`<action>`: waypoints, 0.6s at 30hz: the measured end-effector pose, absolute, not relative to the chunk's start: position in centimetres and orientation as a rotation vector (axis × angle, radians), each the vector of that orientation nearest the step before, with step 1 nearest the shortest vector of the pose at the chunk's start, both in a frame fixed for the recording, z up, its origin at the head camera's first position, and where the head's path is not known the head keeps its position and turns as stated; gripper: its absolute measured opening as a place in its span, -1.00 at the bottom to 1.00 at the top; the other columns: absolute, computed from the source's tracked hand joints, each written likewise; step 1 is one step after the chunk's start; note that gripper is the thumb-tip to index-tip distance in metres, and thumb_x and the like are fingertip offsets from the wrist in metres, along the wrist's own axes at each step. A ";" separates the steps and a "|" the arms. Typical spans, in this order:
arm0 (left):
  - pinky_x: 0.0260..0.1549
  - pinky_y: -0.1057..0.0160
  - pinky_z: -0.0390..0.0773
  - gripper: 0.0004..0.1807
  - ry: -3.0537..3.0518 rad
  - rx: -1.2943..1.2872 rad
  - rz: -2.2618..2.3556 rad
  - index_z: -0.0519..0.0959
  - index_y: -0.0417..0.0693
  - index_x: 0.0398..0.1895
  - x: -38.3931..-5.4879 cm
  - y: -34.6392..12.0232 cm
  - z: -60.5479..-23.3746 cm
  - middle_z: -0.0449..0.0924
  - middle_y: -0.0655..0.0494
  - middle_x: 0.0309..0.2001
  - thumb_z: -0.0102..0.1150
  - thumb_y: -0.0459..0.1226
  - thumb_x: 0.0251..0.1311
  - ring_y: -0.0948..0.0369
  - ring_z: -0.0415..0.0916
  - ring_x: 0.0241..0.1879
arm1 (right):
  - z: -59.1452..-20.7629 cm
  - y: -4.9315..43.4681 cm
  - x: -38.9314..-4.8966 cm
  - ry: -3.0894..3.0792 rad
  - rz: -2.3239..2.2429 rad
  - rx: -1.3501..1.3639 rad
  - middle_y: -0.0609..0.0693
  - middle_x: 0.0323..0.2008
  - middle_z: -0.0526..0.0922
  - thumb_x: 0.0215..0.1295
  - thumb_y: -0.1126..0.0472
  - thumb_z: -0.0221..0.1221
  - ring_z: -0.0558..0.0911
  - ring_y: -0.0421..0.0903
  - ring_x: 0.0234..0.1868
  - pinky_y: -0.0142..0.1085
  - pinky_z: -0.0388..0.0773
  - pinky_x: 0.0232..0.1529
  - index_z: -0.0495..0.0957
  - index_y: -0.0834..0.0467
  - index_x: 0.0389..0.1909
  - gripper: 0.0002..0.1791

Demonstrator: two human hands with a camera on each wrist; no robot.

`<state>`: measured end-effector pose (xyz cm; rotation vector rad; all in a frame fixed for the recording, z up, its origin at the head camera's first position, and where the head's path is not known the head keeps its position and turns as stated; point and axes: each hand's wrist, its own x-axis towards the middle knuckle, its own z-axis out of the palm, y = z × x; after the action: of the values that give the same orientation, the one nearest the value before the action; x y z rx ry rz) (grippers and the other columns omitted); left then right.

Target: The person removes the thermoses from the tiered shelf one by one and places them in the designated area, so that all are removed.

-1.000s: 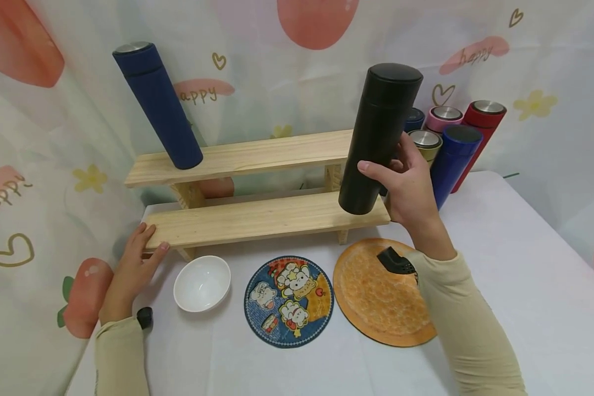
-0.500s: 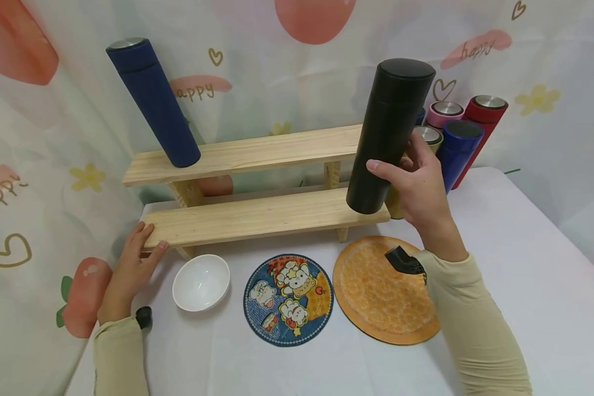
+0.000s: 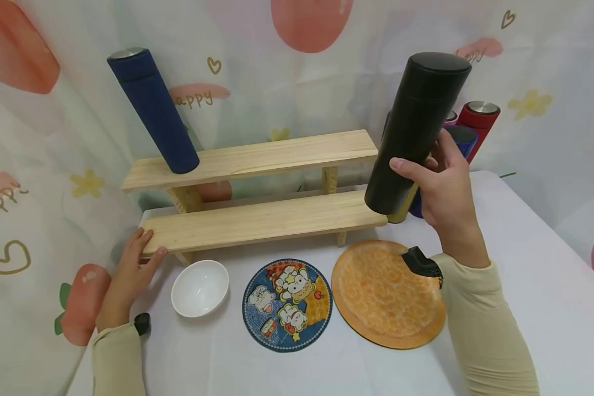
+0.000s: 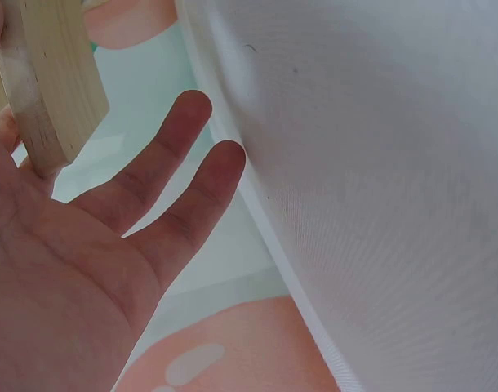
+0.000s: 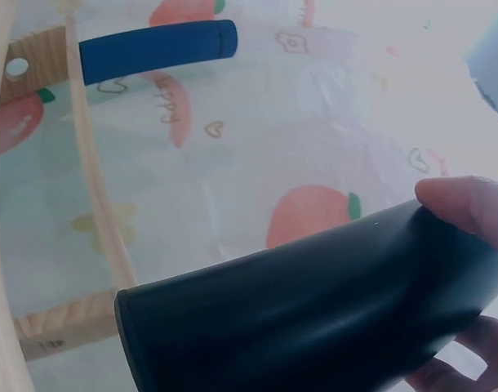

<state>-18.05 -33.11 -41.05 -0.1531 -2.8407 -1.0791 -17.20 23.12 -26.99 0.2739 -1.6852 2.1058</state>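
My right hand [image 3: 447,184] grips a black thermos bottle [image 3: 413,137] round its side, tilted and held up beyond the right end of the wooden shelf [image 3: 257,221]. In the right wrist view the same bottle fills the lower part, with thumb and fingers on opposite sides. My left hand [image 3: 131,275] holds the left end of the shelf's lower board; in the left wrist view two fingers [image 4: 220,171] stretch out free below the wood. A dark blue thermos [image 3: 155,113] stands at the left of the upper board, also seen in the right wrist view.
Red [image 3: 477,124], blue [image 3: 461,137], pink and yellow thermoses crowd behind the black one, partly hidden. On the white tablecloth [image 3: 336,371] lie a white bowl [image 3: 200,289], a round cartoon mat [image 3: 287,305] and a round orange-brown mat [image 3: 388,297]. A patterned curtain hangs behind.
My right hand has carried the black thermos to the right, off the shelf's end and across the standing thermoses. The left hand keeps its place on the shelf.
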 end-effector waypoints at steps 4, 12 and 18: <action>0.24 0.06 0.50 -0.20 -2.826 -0.165 -1.060 0.07 -0.38 0.67 -18.1 -33.3 -41.2 -0.18 -0.39 0.68 0.11 -0.10 0.64 -0.39 0.17 0.47 | -26.8 23.8 -17.1 -1.620 2.100 0.266 0.17 0.40 0.44 0.31 0.53 0.36 0.45 0.12 0.40 0.14 0.29 0.51 0.46 0.08 0.50 -0.24; 0.26 -0.39 0.40 -0.18 -2.833 -0.156 -1.079 0.02 -0.35 0.69 -18.2 -33.2 -41.0 -0.22 -0.37 0.70 0.09 -0.07 0.65 -0.39 0.23 0.43 | -26.0 25.9 -16.7 -1.509 2.102 0.253 0.19 0.39 0.44 0.30 0.57 0.34 0.52 0.14 0.37 -0.10 0.56 0.33 0.45 0.10 0.50 -0.24; 0.21 -0.21 0.46 -0.19 -2.843 -0.157 -1.050 0.04 -0.34 0.69 -18.3 -33.2 -40.9 -0.20 -0.35 0.70 0.09 -0.06 0.65 -0.36 0.28 0.40 | -25.4 27.6 -16.5 -1.398 2.137 0.209 0.20 0.38 0.45 0.28 0.59 0.35 0.56 0.14 0.34 -0.25 0.68 0.11 0.47 0.13 0.47 -0.25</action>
<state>-18.28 -33.21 -40.93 -0.1571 -2.8425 -1.0504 -16.53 27.60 -25.44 0.2087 -1.3983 2.1374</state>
